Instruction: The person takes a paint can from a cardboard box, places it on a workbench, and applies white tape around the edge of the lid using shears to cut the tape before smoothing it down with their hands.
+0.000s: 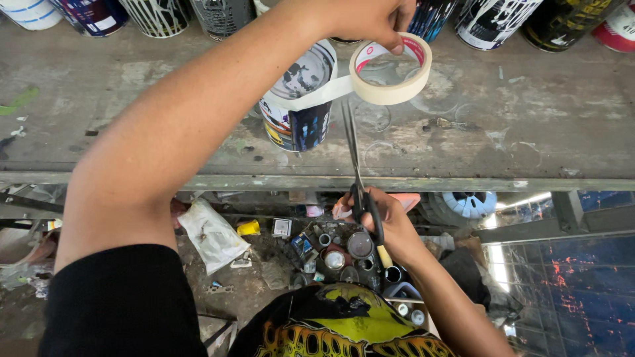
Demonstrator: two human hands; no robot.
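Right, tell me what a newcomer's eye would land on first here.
First, the tape roll held up by the left hand at top centre, its strip stretched to a paint can on the worn bench. Next, the scissors in the right hand, blades pointing up at the strip beside the roll. Below the bench, a clutter of small tins on the floor.

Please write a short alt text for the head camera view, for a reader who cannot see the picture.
The left hand holds a roll of masking tape whose strip runs to a paint can on a worn workbench. The right hand points scissors up at the strip. More cans line the bench's back edge.
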